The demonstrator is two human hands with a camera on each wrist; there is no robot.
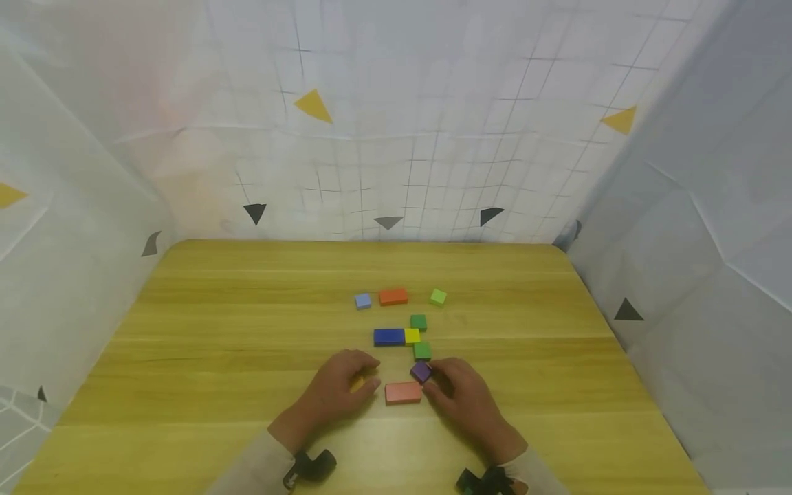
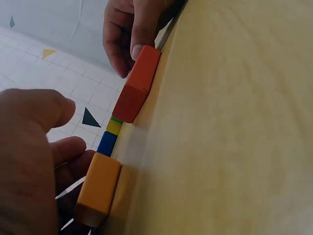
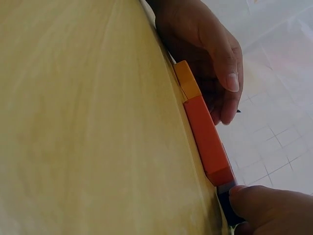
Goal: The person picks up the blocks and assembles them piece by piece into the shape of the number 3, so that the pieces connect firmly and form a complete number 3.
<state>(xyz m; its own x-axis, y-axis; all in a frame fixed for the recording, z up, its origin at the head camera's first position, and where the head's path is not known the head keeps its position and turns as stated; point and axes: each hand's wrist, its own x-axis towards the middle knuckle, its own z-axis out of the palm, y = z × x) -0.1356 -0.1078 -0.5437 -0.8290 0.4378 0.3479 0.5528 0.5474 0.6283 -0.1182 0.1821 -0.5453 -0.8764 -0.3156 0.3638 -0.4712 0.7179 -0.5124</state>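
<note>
My right hand (image 1: 464, 399) pinches a small purple block (image 1: 421, 372) between thumb and fingertips; in the right wrist view that dark block (image 3: 228, 208) sits beside the thumb. Left of it, my left hand (image 1: 340, 385) rests with loosely bent fingers around an orange block (image 2: 99, 188), mostly covered in the head view. Its thumb stands apart from that block; whether the other fingers touch it I cannot tell. Between the hands lies a salmon-red oblong block (image 1: 403, 393). Just beyond the purple block is a green block (image 1: 422, 351).
Farther off, a blue oblong block (image 1: 389, 337) abuts a yellow block (image 1: 412, 336), with another green block (image 1: 418, 322) behind. A light blue block (image 1: 363, 301), an orange-red oblong block (image 1: 393, 297) and a lime block (image 1: 438, 297) form the back row. White sheeting (image 1: 396, 172) surrounds the wooden table (image 1: 216, 309).
</note>
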